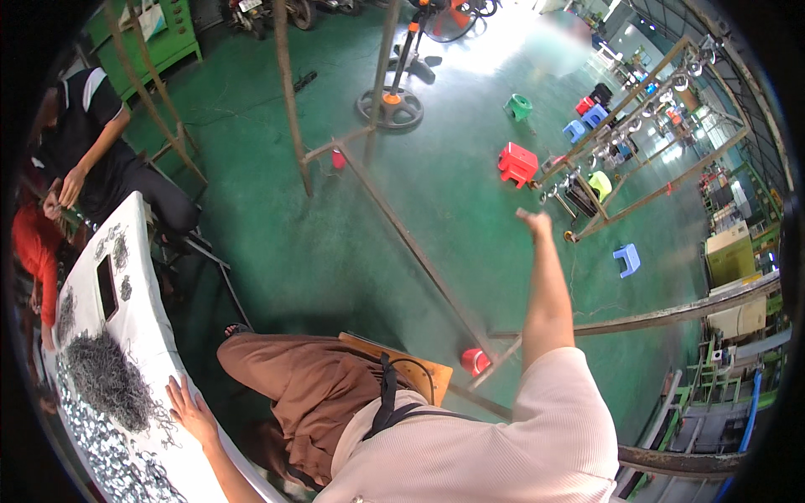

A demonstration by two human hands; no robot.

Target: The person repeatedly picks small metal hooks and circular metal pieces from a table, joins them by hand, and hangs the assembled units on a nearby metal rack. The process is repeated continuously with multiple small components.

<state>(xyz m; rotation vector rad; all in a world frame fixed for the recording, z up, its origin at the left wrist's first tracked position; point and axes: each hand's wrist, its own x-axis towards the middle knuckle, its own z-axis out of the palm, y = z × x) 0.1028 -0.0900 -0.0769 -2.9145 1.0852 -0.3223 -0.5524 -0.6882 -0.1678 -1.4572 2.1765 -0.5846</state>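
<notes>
My left hand (193, 412) lies on the white-covered table (159, 323) at the left, fingers spread and nothing held. Just beyond its fingertips is a tangled pile of thin dark grey pieces (107, 379), too fine to name. Many small shiny silvery pieces (109, 465) cover the nearer part of the table. A flat dark rectangular object (106, 287) lies farther up, with small dark clumps around it. My right hand (535, 223) is stretched out over the green floor, far from the table. It looks small and partly foreshortened; its fingers seem extended, with nothing visible in them.
I sit on a wooden seat (436, 377). Across the table a person in black (92, 126) works beside someone in a red sleeve (38, 260). Metal frame bars (411, 247) cross the floor. A red stool (517, 163), a blue stool (626, 261) and a fan base (390, 109) stand farther off.
</notes>
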